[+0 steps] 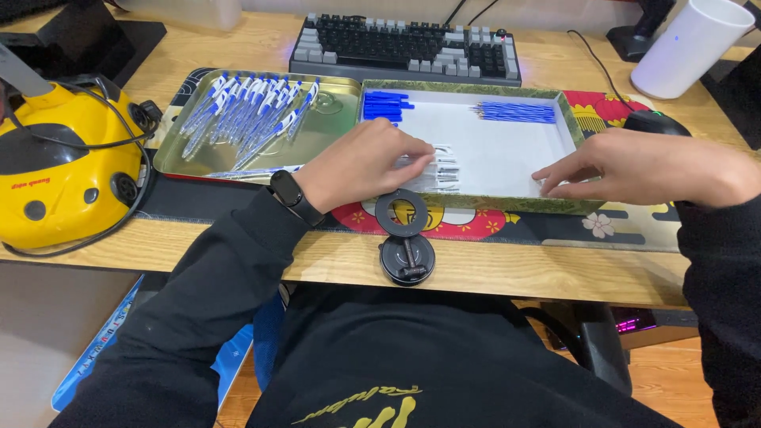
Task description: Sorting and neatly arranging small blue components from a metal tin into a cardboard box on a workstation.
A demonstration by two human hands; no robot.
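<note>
My left hand (361, 162) rests over the near left part of a shallow white-lined box (507, 143), its fingers on a small pile of clear pen barrels (441, 170). My right hand (634, 166) lies on the box's near right rim, fingers spread flat, holding nothing that I can see. Blue pen caps (386, 106) lie in the box's far left corner and blue refills (517, 112) at its far right. A metal tray (198, 154) to the left holds several assembled blue-and-white pens (250, 111).
A yellow rounded device (67, 162) with cables sits at the left. A keyboard (406, 47) lies behind the trays, a white cup (690, 47) and black mouse (655, 122) at the far right. A black ring stand (405, 238) sits at the desk's near edge.
</note>
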